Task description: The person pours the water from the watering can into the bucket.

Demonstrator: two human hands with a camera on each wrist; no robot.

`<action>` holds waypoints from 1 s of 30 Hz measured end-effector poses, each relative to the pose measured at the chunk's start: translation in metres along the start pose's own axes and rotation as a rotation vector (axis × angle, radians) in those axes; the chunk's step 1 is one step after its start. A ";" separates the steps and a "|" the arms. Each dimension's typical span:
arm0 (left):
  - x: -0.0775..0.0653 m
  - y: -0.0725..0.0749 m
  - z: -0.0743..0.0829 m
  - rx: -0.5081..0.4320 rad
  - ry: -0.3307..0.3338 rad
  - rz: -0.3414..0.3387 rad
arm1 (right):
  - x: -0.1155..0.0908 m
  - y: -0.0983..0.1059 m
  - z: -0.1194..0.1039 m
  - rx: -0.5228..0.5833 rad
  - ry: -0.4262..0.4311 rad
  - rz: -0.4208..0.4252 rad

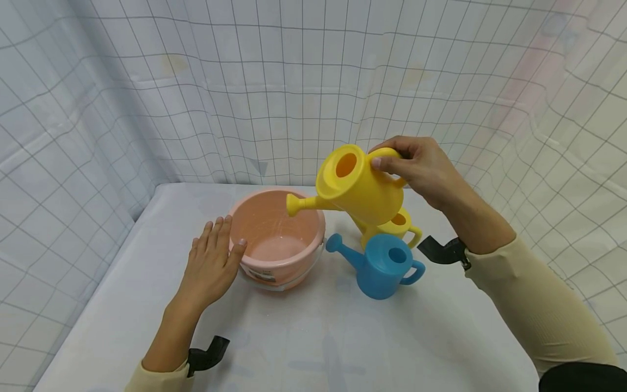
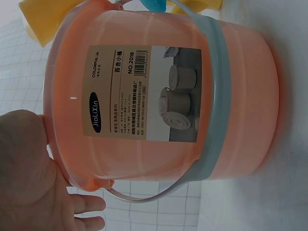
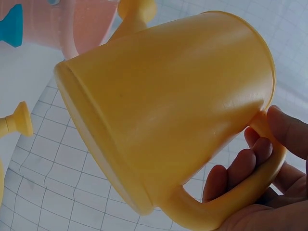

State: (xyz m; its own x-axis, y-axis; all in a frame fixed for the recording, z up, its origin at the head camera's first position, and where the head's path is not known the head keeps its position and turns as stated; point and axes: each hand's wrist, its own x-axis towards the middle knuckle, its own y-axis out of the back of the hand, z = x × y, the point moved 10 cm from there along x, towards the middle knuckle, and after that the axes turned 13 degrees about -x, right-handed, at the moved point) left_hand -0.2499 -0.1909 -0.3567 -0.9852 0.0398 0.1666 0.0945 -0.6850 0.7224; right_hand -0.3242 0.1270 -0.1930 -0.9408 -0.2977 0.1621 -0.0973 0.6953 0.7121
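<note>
My right hand grips the handle of a yellow watering can, its thumb near the handle's top. The can is raised and tilted left, its spout over a pink bucket. Faint thin streaks run from the spout's head down into the bucket. In the right wrist view the fingers curl through the handle. My left hand lies flat with straight fingers against the bucket's left rim. The left wrist view shows the palm right at that rim, beside the bucket's label.
Right of the bucket, a blue watering can stands on the white table. Behind it is a second yellow watering can, partly hidden. White grid-patterned curtains enclose the table at the back and sides.
</note>
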 end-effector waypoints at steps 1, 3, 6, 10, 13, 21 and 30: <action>0.000 0.000 0.000 0.000 0.000 0.000 | 0.000 0.000 0.000 0.000 -0.001 0.000; 0.000 0.000 0.000 -0.001 0.000 -0.001 | 0.000 0.000 -0.001 0.000 -0.003 -0.002; 0.001 0.000 0.000 0.000 -0.001 -0.002 | 0.000 0.000 -0.001 -0.004 -0.006 -0.003; 0.001 0.000 0.000 0.000 -0.001 -0.002 | -0.001 0.000 -0.001 -0.006 -0.005 -0.002; 0.001 0.000 0.000 0.002 0.000 -0.004 | -0.001 0.000 -0.002 -0.007 -0.002 0.001; 0.001 0.000 0.000 0.014 -0.001 -0.004 | 0.000 0.000 -0.002 -0.001 0.000 -0.004; 0.001 -0.001 -0.001 0.011 0.009 -0.014 | 0.000 -0.001 -0.002 0.001 0.009 -0.007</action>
State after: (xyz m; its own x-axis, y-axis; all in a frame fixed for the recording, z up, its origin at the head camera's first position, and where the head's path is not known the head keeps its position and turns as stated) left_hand -0.2512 -0.1910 -0.3581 -0.9877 0.0426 0.1507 0.0824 -0.6765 0.7318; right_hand -0.3233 0.1247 -0.1922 -0.9371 -0.3088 0.1631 -0.1046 0.6938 0.7125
